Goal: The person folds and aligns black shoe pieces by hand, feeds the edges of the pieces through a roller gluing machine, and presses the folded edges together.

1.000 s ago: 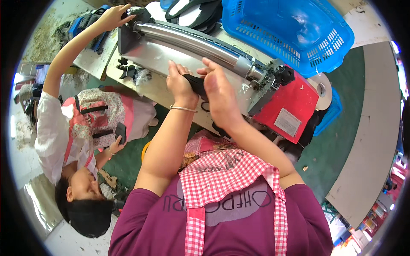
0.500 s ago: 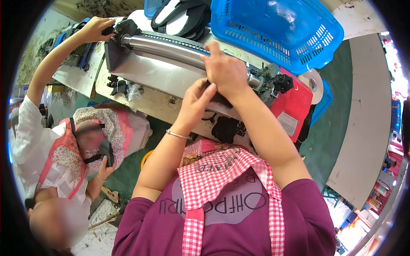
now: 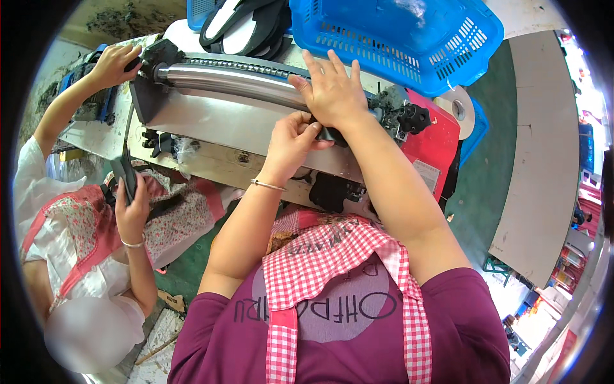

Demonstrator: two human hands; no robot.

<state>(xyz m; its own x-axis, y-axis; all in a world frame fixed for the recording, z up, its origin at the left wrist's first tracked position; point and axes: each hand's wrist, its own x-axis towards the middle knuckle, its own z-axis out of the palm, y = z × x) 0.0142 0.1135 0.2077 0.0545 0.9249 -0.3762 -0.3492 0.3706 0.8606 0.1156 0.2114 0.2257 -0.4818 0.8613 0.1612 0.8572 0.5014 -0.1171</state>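
A roller machine lies across the bench, with a long shiny metal roller [image 3: 230,82] behind a flat metal plate [image 3: 204,125]. My left hand [image 3: 291,142] is closed at the plate's front edge, thumb and fingers pinching a black flat piece [image 3: 327,136]. Most of that piece is hidden under my hands, so its outline cannot be made out. Over the roller's right part my right hand [image 3: 336,93] lies with its fingers spread and its wrist just above the black piece. Whether its palm touches the roller is hidden.
Behind the machine stand a large blue basket [image 3: 409,61] and black-and-white shoe-shaped pieces [image 3: 246,29]. A black knob [image 3: 414,118] and a red panel [image 3: 432,150] are at right. On my left a co-worker's hand [image 3: 131,208] holds a black piece; their other hand [image 3: 115,67] is near the machine's end.
My right hand's fingers have spread out from a curled pose. My left hand still pinches at the black piece. The co-worker has lifted a black piece toward the bench.
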